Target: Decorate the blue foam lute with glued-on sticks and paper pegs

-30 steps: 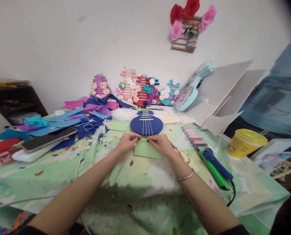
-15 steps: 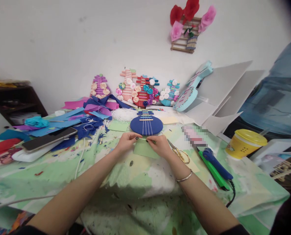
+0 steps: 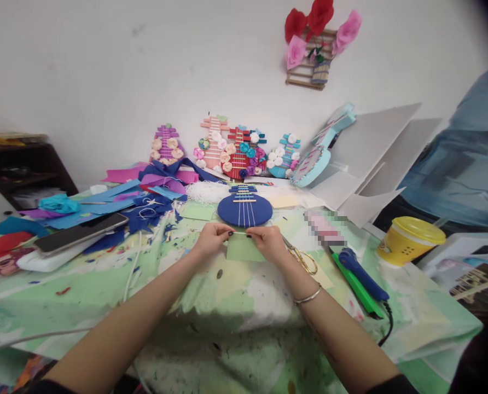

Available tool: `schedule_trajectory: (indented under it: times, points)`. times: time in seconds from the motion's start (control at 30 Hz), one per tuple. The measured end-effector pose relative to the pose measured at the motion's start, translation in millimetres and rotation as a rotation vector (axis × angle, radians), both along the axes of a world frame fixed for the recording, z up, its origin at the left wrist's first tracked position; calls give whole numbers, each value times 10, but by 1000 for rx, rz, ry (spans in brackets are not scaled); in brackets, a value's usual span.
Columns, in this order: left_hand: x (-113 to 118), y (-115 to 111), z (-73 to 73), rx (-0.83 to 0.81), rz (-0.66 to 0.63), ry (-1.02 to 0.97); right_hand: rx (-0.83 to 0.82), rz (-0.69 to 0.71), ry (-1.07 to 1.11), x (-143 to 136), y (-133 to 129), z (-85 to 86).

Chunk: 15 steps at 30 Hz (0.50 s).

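Observation:
A light green sheet of paper (image 3: 245,249) hangs between my hands at the table's near side. Thumb and fingers of my left hand (image 3: 211,239) pinch its upper left corner. My right hand (image 3: 268,242) pinches the upper right part, and the top edge runs as a thin pale strip between the fingertips. Just beyond lies a dark blue, round-bodied paper lute (image 3: 231,210) with white strings and a striped neck. Gold-handled scissors (image 3: 307,262) rest beside my right wrist, their blades partly behind the hand.
Coloured paper scraps and a phone (image 3: 82,234) cover the left. White string (image 3: 205,191) is heaped behind. At right are a blue hot glue gun (image 3: 362,273), a green tool (image 3: 356,287) and a yellow tub (image 3: 410,241). Decorated lutes (image 3: 239,156) lean on the wall.
The green paper has straightened slightly between my hands, and its upper edge shows more clearly. Both hands keep their pinch; the surroundings look the same.

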<state>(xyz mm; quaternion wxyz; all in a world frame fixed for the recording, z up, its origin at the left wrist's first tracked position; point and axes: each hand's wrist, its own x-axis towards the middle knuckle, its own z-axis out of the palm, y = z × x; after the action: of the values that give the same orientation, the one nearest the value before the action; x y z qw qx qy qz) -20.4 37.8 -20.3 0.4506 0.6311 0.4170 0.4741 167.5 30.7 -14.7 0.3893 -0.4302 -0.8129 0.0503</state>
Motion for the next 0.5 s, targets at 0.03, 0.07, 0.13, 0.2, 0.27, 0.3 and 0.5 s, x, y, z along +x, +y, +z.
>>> schedule_trajectory:
  times: [0.03, 0.07, 0.13, 0.2, 0.27, 0.3, 0.5]
  points:
    - [0, -10, -1, 38, 33, 45, -2, 13, 2, -7, -5, -3]
    - [-2, -21, 0, 91, 74, 108, -3, 25, 6, -16, -11, -5]
    - [-11, -45, 4, 221, 165, 253, -12, 48, 16, -36, -24, -8]
    - [-25, -66, 9, 336, 235, 364, -31, 72, 20, -55, -32, -12]
    - [-33, -81, 13, 387, 252, 405, -58, 103, 26, -67, -34, -18]
    - [-33, -87, 15, 395, 251, 410, -74, 118, 30, -70, -32, -20]
    - [30, -113, 32, 287, 59, 252, -230, 168, 85, -31, -14, -13]
